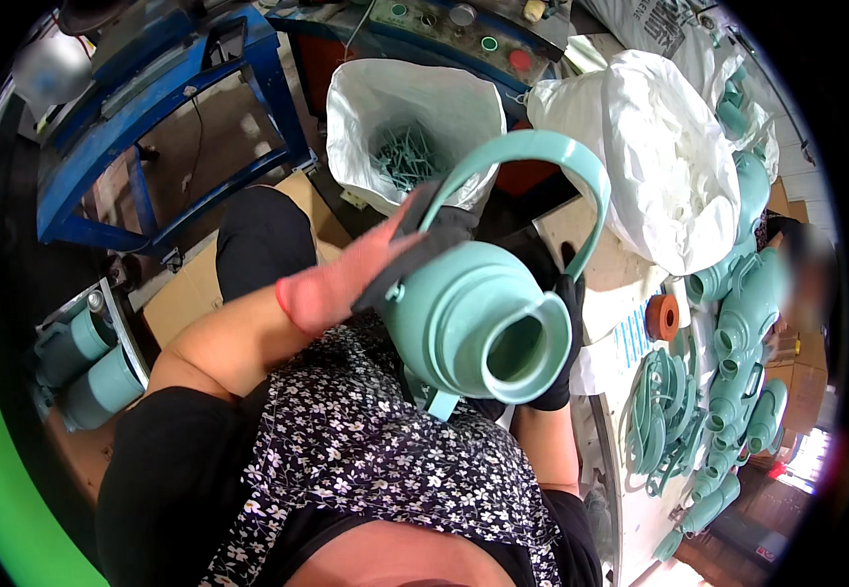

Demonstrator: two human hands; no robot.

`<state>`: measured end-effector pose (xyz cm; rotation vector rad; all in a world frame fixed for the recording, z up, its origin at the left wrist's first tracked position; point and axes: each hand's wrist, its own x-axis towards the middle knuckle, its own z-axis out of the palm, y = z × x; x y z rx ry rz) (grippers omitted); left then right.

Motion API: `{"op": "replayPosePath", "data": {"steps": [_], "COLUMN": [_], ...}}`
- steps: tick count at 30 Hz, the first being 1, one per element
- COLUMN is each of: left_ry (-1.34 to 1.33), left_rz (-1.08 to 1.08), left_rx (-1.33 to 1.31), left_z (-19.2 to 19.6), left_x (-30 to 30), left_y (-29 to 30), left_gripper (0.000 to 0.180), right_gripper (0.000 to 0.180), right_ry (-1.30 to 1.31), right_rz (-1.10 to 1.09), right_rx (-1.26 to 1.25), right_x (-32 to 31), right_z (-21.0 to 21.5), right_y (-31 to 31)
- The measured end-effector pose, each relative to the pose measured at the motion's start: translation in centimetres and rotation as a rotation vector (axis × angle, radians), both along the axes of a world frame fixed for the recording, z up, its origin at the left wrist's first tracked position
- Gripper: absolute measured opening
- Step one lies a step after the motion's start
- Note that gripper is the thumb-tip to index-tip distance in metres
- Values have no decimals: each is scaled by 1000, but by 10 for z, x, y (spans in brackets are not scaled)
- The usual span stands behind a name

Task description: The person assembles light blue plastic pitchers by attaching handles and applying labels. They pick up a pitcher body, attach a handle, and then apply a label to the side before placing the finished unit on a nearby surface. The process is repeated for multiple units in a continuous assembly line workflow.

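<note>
In front of my lap is a teal plastic jug body (pixel 434 318), tilted so its stepped neck and lipped opening face me. A wide curved carrying handle (pixel 542 145) of the same teal arches over its far side. Wearing a dark glove that leaves part of the hand bare, my left hand (pixel 385 259) is closed about the jug's left side, by the handle's end; motion blurs it somewhat. My right hand (pixel 563 342), in a black glove, holds the jug from the right, its fingers partly hidden behind it. A small teal tab (pixel 442 404) sticks out below the neck.
Beyond my knees stands a white sack (pixel 351 127) with thin teal scraps. Another full white sack (pixel 674 166) is at right, near loose teal handles (pixel 661 416), several jug bodies (pixel 752 303) and an orange tape roll (pixel 661 317). A blue metal frame (pixel 91 191) stands left.
</note>
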<state>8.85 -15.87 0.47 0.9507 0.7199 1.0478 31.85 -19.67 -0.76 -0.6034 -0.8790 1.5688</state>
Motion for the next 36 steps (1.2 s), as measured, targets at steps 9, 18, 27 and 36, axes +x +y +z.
{"op": "replayPosePath", "data": {"steps": [9, 18, 27, 36], "left_ry": [132, -198, 306, 667], "left_rz": [289, -28, 334, 76], "left_rx": [227, -409, 494, 644], "left_z": [0, -150, 36, 32], "left_x": [26, -35, -21, 2], "left_y": [14, 61, -15, 2], "left_gripper": [51, 47, 51, 38], "right_gripper": [77, 85, 61, 61], "right_ry": [-900, -829, -508, -966], "right_rz": [-142, -363, -711, -1332], "right_rx": [873, 860, -121, 373], "right_x": [-8, 21, 140, 289], "right_z": [47, 29, -31, 1], "right_y": [-9, -11, -44, 22]}}
